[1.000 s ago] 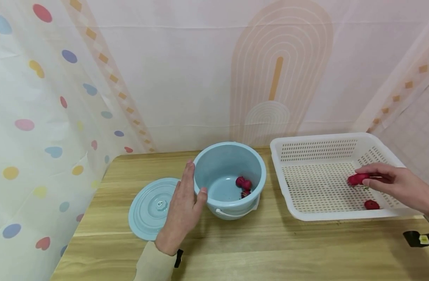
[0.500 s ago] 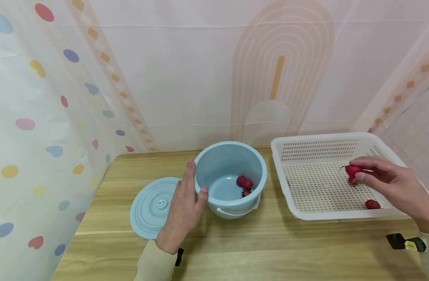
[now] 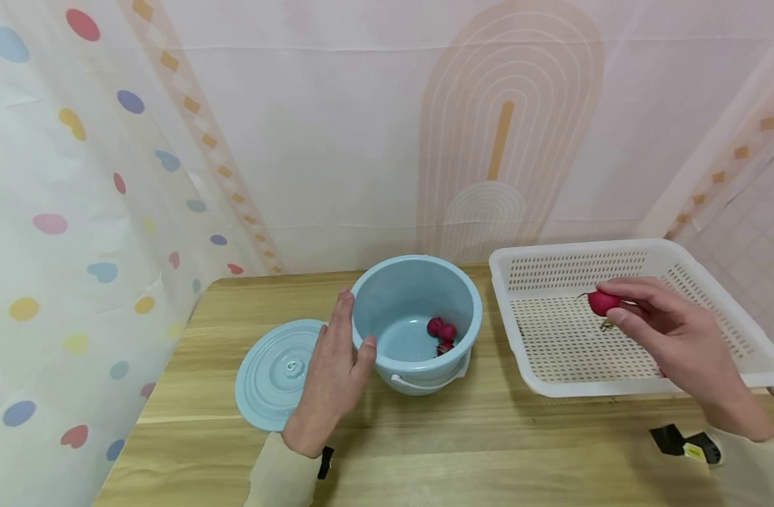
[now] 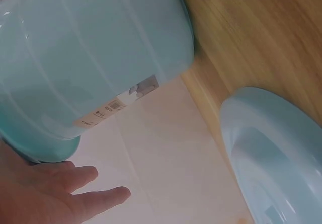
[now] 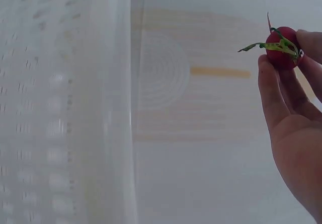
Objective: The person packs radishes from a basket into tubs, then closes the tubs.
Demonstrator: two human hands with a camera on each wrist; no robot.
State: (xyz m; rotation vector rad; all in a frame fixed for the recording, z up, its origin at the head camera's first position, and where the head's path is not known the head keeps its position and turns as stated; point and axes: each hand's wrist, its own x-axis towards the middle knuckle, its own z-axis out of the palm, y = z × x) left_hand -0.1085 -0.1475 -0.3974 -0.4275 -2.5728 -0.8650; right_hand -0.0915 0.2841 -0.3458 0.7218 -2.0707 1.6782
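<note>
Between its thumb and fingers my right hand (image 3: 672, 331) pinches a red radish (image 3: 603, 303), held above the white basket. Short green stems (image 5: 282, 47) and a thin root show on that radish in the right wrist view. My left hand (image 3: 331, 373) has its fingers straight and rests against the left side of the light blue bucket (image 3: 418, 366). Several red radishes (image 3: 446, 332) lie on the bucket's bottom, toward its right side. Another radish in the basket is mostly hidden behind my right hand.
The white perforated basket (image 3: 526, 377) stands right of the bucket. A light blue lid (image 3: 266, 377) lies on the wooden table (image 3: 463, 451), left of the bucket and partly behind my left hand. A patterned curtain (image 3: 336, 141) hangs behind the table.
My right hand has lifted the radish from the basket's floor and carried it left, toward the bucket. My left hand and the bucket have stayed in place.
</note>
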